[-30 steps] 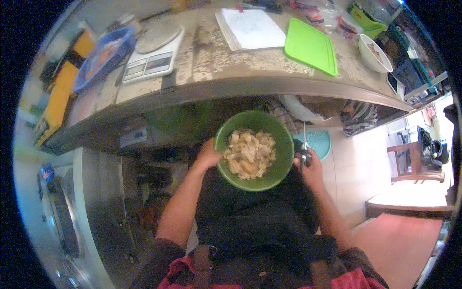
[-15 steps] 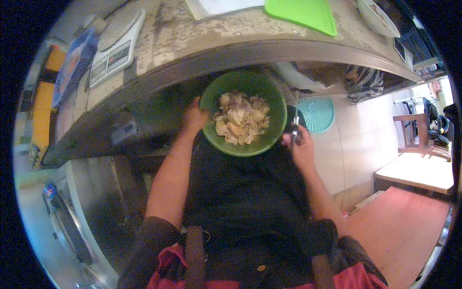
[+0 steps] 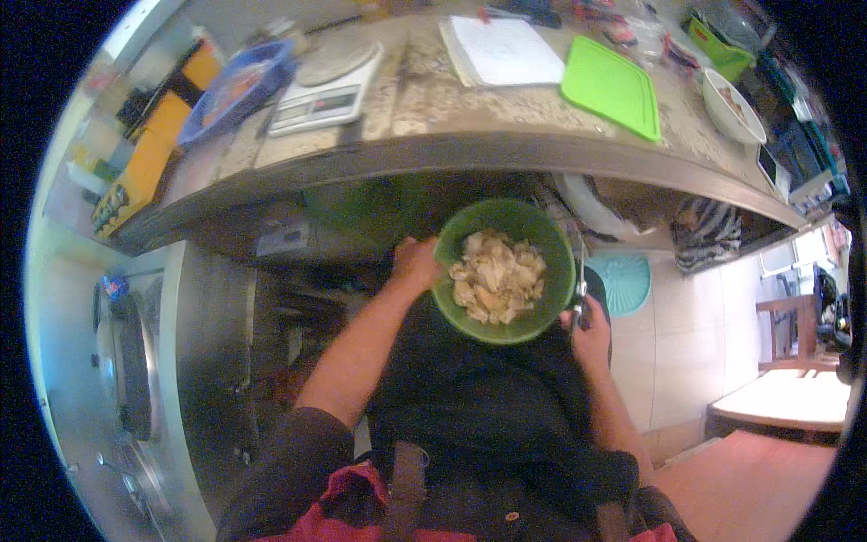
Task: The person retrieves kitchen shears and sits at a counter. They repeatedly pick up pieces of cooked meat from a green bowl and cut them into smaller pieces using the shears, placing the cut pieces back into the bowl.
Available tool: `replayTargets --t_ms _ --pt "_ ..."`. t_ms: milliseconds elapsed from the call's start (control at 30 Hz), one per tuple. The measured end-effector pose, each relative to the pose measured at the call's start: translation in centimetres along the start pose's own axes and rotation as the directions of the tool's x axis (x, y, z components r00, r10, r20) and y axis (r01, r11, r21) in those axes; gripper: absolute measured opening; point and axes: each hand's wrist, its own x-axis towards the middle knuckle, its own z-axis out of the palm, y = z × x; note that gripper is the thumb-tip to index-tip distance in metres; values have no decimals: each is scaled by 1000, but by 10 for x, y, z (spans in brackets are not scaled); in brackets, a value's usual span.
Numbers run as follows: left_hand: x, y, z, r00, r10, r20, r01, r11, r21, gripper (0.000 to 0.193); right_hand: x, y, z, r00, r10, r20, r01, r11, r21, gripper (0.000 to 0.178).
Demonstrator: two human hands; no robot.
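In front of my lap, under the counter's edge, is a green bowl (image 3: 447, 307). Inside lie pale, cream-coloured chopped pieces (image 3: 497, 275); their kind is hard to make out. My left hand (image 3: 417, 264) is closed on the bowl's left rim, its fingertips partly hidden. On the other side my right hand (image 3: 591, 330) grips a knife (image 3: 581, 294) by its dark handle, the narrow blade pointing up and away beside the bowl's right wall. Some fingers of that hand are near or against the bowl; contact cannot be told.
Above the bowl runs a worn counter (image 3: 406, 108) holding a kitchen scale (image 3: 330, 101), a blue basket (image 3: 237, 90), an open notebook (image 3: 506, 54), a bright green board (image 3: 612, 88) and a white bowl (image 3: 727, 108). A turquoise ribbed basin (image 3: 623, 282) sits on the floor, right.
The view has tilted up and shifted left, showing more of the counter. Both hands keep their hold on the bowl and the knife.
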Motion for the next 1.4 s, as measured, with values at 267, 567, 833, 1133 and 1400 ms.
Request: replayTargets --t_ms 267,567,833,1133,1400 --pt "-14 -8 2 834 109 -541 -144 989 -22 41 6 3 8 996 -83 14 84 987 -140 58" --pt "10 -147 39 666 -669 332 403 -52 -914 49 7 0 9 998 21 62 -33 978 205 56" --pt "15 -156 65 810 -556 187 244 28 -969 43 -13 -16 13 975 216 48 -221 962 163 55" --pt "9 -158 54 812 -508 286 357 46 -933 52 -18 -2 13 999 38 16 -38 999 4 53" --pt "14 -129 10 883 -222 -414 223 974 -45 42 -26 11 1 999 39 32 -42 994 99 52"
